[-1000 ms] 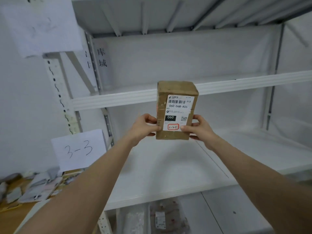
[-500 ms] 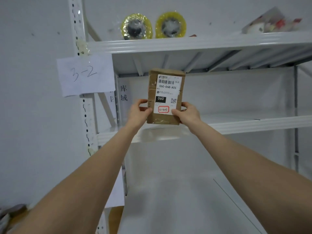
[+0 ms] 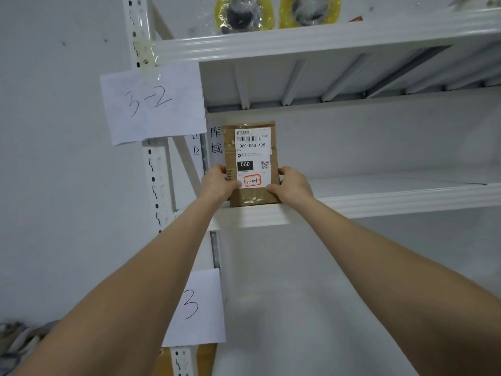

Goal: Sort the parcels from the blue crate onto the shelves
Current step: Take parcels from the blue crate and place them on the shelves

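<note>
- Two hands are up at the parcel [image 3: 253, 164]. We hold the brown cardboard box upright between them, its labelled face toward us.
- Our left hand [image 3: 217, 184] grips the parcel's left edge low down. The thumb lies across the front face, and the other fingers go round behind, out of sight.
- Our right hand [image 3: 294, 187] grips the right edge at about the same height. Its thumb is on the front by the label's lower corner, and the fingers are curled round the side.
- Just under both hands, the parcel's bottom edge meets the front lip of the white shelf [image 3: 379, 204]. We cannot tell whether its weight rests there.
- Between our thumbs sits a red-bordered sticker [image 3: 252, 181] with a handwritten mark. It is stuck on the white shipping label [image 3: 252, 146], which reads 060-06B-A05 above our hands.
- Up and to the left of our left hand, a paper sign [image 3: 151, 104] marked 3-2 is taped to the white upright [image 3: 158, 191].
- Between our forearms, close by the left one, a second paper sheet [image 3: 196, 308] shows a 3.
- Well above both hands, a yellow tape roll [image 3: 244, 14] and another tape roll [image 3: 309, 9] stand side by side on the upper shelf [image 3: 325, 36].
</note>
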Demonstrator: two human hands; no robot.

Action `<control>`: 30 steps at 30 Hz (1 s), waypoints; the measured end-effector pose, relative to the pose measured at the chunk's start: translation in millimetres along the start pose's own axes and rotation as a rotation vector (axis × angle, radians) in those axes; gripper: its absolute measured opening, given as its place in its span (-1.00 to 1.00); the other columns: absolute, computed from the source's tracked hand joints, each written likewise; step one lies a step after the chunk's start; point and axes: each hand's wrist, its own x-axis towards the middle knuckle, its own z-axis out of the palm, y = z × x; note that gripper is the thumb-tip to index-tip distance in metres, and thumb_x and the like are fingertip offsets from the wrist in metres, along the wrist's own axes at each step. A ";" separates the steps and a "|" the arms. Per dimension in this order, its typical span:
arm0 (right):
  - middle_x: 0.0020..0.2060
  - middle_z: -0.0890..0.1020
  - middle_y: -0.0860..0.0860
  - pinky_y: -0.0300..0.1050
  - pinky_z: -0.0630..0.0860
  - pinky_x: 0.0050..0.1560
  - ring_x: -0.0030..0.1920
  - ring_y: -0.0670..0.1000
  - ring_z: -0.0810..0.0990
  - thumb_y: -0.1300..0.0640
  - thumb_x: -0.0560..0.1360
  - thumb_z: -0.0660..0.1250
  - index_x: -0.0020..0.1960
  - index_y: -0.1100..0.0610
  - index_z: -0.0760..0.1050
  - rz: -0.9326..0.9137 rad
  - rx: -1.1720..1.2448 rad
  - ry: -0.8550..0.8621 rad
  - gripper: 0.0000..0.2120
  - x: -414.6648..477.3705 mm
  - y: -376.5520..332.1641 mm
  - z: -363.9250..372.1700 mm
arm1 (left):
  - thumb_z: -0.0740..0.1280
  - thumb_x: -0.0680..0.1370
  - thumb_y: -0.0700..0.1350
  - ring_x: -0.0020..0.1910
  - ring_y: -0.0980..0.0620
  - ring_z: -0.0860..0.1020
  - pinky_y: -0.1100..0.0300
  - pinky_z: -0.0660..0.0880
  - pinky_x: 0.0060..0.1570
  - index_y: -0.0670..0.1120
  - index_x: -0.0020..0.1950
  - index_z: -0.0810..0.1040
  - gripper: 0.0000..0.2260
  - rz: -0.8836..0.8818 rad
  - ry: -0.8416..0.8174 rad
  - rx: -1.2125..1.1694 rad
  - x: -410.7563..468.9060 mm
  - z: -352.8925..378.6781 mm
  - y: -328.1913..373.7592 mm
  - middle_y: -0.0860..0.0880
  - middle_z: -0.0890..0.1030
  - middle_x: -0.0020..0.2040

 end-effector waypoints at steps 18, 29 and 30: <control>0.12 0.58 0.07 -0.07 0.45 -0.09 0.08 0.12 0.57 0.01 0.44 0.45 0.24 0.11 0.42 0.070 -0.144 0.011 -0.56 32.5 8.3 13.1 | 0.43 0.47 -0.21 0.12 -0.12 0.55 -0.08 0.55 0.10 -0.14 0.19 0.39 -0.64 0.023 -0.039 0.127 31.2 21.9 -8.4 -0.15 0.56 0.17; 0.13 0.58 0.09 -0.05 0.47 -0.08 0.08 0.13 0.56 0.02 0.46 0.43 0.23 0.15 0.40 0.085 -0.165 0.008 -0.58 54.3 13.6 27.8 | 0.42 0.48 -0.22 0.17 -0.13 0.52 -0.05 0.52 0.14 -0.17 0.24 0.38 -0.62 0.046 -0.027 0.192 51.7 33.5 -16.0 -0.17 0.54 0.20; 0.13 0.58 0.10 -0.05 0.44 -0.11 0.07 0.12 0.55 0.03 0.47 0.42 0.23 0.15 0.40 0.086 -0.163 0.010 -0.59 54.0 13.3 28.2 | 0.41 0.48 -0.22 0.17 -0.13 0.52 -0.04 0.52 0.14 -0.18 0.24 0.38 -0.62 0.041 -0.028 0.194 52.5 33.7 -16.0 -0.17 0.54 0.20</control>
